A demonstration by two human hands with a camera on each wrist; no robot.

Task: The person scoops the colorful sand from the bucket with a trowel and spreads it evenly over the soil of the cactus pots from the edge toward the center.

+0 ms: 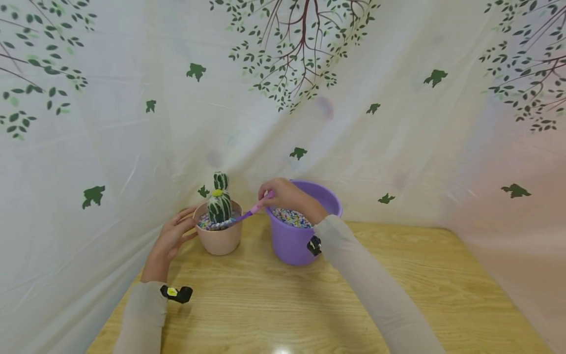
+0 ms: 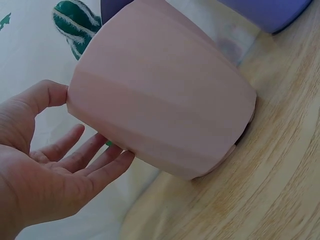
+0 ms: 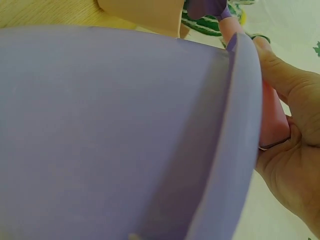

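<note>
A pale pink plant pot (image 1: 219,243) stands at the left of the table, holding an artificial cactus (image 1: 219,209) with a yellow flower and colourful pebbles. My left hand (image 1: 171,237) touches the pot's left side. In the left wrist view, its thumb and fairly straight fingers (image 2: 107,170) meet the pot's wall. My right hand (image 1: 287,195) grips a small pink and purple shovel (image 1: 254,210) by its handle. The blade end reaches over the pot's rim to the pebbles at the cactus base. Beneath the right forearm is a purple bucket (image 1: 288,246), with multicoloured pebbles (image 1: 292,218) inside.
Both containers stand on a wooden table (image 1: 247,305), near its back edge. A pale curtain (image 1: 398,157) printed with leaves and birds hangs behind and along the sides. Each sleeve carries a black wrist camera (image 1: 178,294).
</note>
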